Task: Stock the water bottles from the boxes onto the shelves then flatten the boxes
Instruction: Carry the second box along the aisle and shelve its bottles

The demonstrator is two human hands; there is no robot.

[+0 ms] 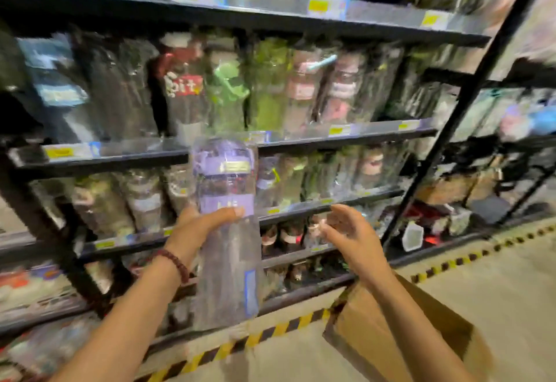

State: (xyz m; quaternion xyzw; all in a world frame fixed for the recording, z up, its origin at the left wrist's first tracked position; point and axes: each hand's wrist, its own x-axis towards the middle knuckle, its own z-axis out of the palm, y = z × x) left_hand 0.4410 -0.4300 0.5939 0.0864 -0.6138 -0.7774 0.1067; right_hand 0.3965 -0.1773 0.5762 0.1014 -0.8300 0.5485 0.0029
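- Purple-banded water bottle [227, 225], wrapped in clear plastic, stands upright at centre frame, gripped round its middle by the left hand [200, 225].
- Right hand [346, 231] hovers just beside it, fingers loosely spread, holding nothing.
- Stocking is the step in hand; next likely calls for lifting the bottle over a shelf lip [346, 133].
- Shelves look tightly packed; gaps are hard to make out through blur.
- Cardboard box [400, 336] sits open at lower right, beside the striped floor tape [270, 332].

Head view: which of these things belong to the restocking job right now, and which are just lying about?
In the job:
- purple water bottle in clear wrap, held by the left hand
- right hand, open beside it
- cardboard box on the floor
- black shelves

Just about:
- yellow-and-black floor tape
- bead bracelet
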